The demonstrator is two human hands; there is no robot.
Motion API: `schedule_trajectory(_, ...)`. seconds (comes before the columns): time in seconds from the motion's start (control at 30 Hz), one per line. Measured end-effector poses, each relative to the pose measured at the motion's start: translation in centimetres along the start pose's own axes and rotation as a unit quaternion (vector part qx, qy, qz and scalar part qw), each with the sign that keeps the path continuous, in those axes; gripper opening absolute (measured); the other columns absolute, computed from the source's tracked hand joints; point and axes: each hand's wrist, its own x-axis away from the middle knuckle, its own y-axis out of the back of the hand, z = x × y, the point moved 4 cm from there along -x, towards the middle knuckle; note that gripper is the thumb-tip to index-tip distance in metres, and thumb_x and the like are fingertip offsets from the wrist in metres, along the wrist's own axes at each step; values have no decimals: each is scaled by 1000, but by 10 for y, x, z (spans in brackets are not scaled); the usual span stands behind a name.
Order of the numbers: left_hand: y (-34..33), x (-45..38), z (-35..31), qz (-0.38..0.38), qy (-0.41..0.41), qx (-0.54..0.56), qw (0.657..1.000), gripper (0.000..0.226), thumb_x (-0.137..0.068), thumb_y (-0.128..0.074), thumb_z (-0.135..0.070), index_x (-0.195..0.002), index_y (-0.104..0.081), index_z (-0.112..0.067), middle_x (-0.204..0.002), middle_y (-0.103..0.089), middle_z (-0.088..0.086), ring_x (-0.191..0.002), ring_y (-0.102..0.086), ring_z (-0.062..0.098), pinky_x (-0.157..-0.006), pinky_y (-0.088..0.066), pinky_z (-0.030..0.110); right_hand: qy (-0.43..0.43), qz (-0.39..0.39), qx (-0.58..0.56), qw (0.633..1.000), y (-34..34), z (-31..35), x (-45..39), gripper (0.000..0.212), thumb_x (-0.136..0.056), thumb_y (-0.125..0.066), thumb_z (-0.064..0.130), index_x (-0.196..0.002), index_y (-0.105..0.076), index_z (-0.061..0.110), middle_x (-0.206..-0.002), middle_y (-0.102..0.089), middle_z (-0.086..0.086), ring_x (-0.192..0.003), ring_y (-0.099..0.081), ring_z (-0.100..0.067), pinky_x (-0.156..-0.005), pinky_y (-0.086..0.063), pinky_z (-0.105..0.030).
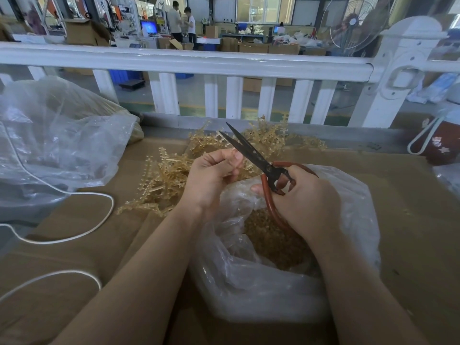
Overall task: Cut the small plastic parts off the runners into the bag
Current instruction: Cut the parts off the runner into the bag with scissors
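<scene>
Cardboard-covered counter (410, 220): scissors (251, 151) are gripped by the right hand (302, 200); a runner is pinched in the left hand (211, 175). Below both grips, the bag (249, 282) is partly filled; beyond them, many runners (161, 178) are left uncut.

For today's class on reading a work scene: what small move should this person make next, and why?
Probably close the scissors on the runner: their blades stand slightly open just beyond the left hand, whose fingers seem to pinch something, above the open bag of cut parts.

A white cord (74, 212) loops across the cardboard-covered table (410, 195); behind stands a white railing (189, 61), a fan (358, 23), and perhaps a mug (438, 143).
</scene>
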Motion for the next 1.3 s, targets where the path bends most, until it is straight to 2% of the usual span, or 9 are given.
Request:
schedule_trajectory(0.13, -2, 0, 5, 14, 36, -26, 999, 21, -93, -65, -9, -73, -69, -15, -67, -64, -2, -61, -54, 7, -64, -46, 19, -14, -3, -86, 996, -4, 1, 1, 51, -75, -63, 74, -78, -70, 24, -67, -64, 16, -61, -59, -5, -59, -52, -25)
schedule_trajectory(0.3, -9, 2, 9, 53, 54, -66, 995, 26, -91, -64, -3, -70, -72, -14, -70, -68, 3, -62, -57, 10, -63, -44, 19, -49, 16, -163, 985, -6, -1, -1, 38, -74, -61, 64, -79, -72, 27, -67, -65, 18, -63, -61, -2, -57, -47, -19)
schedule_trajectory(0.43, -10, 2, 10, 57, 58, -84, 993, 24, -90, -66, -4, -70, -70, -16, -67, -66, -2, -62, -55, 8, -64, -41, 20, -70, 31, -168, 983, -10, -4, -3, 20, -78, -62, 54, -71, -61, 35, -65, -61, 21, -63, -58, -1, -55, -41, -16)
schedule_trajectory(0.7, -4, -1, 7, 21, 34, -77, 996, 16, -89, -71, -15, -75, -72, -22, -73, -67, -4, -66, -60, 6, -67, -46, 21, -94, 20, -186, 978, -11, -9, -5, 16, -84, -75, 42, -80, -71, 27, -69, -66, 16, -68, -63, -5, -66, -57, -29)
schedule_trajectory(0.8, -5, -1, 5, 17, 6, -83, 996, 17, -90, -70, -13, -74, -72, -21, -69, -64, -4, -65, -57, 7, -65, -47, 18, -97, 24, -179, 979, -9, -9, -4, 24, -82, -75, 51, -87, -73, 27, -73, -68, 17, -70, -63, -5, -68, -57, -31)
schedule_trajectory(0.9, -4, -1, 3, 6, -16, -62, 998, 19, -91, -68, -9, -75, -72, -20, -66, -62, -5, -63, -53, 8, -65, -46, 18, -74, 23, -146, 986, -5, -9, -2, 44, -73, -69, 72, -89, -71, 32, -77, -68, 19, -72, -60, 0, -61, -47, -20)
schedule_trajectory(1.0, -2, 0, 0, -7, -38, -47, 998, 15, -93, -64, -6, -79, -68, -12, -67, -63, -5, -61, -53, 8, -66, -48, 20, -32, 24, -73, 997, -3, -6, -1, 42, -78, -69, 72, -90, -64, 32, -77, -63, 18, -70, -57, -1, -59, -42, -15)
schedule_trajectory(1.1, 1, 0, -2, -15, -59, -45, 997, 15, -94, -60, -2, -81, -64, -6, -68, -57, 1, -61, -48, 10, -63, -45, 20, 1, 29, -41, 999, -3, -4, -1, 55, -73, -60, 81, -92, -60, 29, -78, -60, 17, -69, -53, 1, -58, -43, -16)
schedule_trajectory(1.3, 2, -1, -1, -22, -73, -61, 995, 11, -94, -54, 8, -92, -63, 3, -69, -47, 9, -62, -41, 13, -63, -36, 26, 9, 38, 6, 999, -5, -5, -3, 61, -71, -56, 87, -92, -58, 29, -80, -57, 20, -69, -51, 1, -57, -43, -18)
